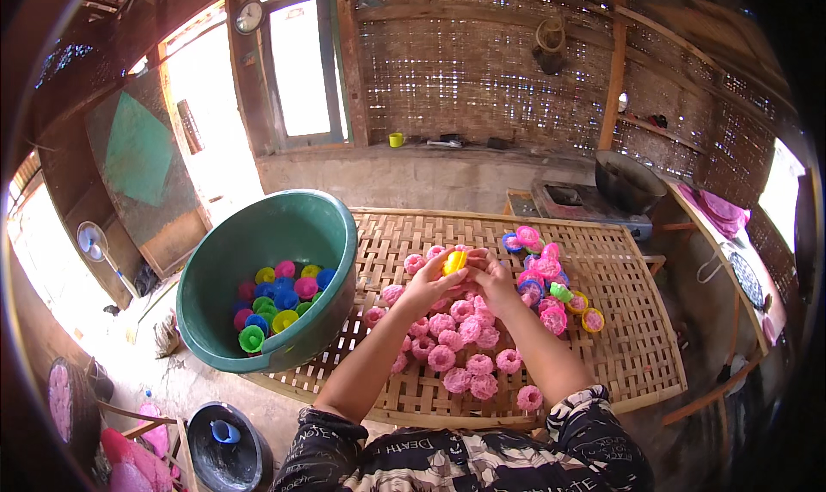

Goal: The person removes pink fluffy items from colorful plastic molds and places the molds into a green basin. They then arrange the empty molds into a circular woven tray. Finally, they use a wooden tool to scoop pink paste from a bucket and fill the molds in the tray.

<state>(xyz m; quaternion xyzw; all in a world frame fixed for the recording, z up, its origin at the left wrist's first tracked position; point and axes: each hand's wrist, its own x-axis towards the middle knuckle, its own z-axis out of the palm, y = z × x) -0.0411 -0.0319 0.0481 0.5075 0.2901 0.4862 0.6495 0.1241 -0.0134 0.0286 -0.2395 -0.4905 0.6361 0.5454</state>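
Above the middle of a woven bamboo rack (632,333), my left hand (429,280) and my right hand (490,280) come together around a small yellow cup-shaped mould (454,262). Fingers of both hands are closed on it; its inside cannot be made out. Beneath and in front of my hands lie many rough pink ring-shaped pieces (444,358), loose on the weave. To the right of my right hand is a cluster of coloured moulds (552,321) in pink, blue, yellow and green, with pink stuff inside several of them.
A large green tub (200,341) on the left holds several coloured cups (285,298). A dark basin (209,470) with a blue dipper (225,432) stands below left. Beyond the rack are a stove (565,194) and a black wok (630,180). Another table (731,242) borders the right.
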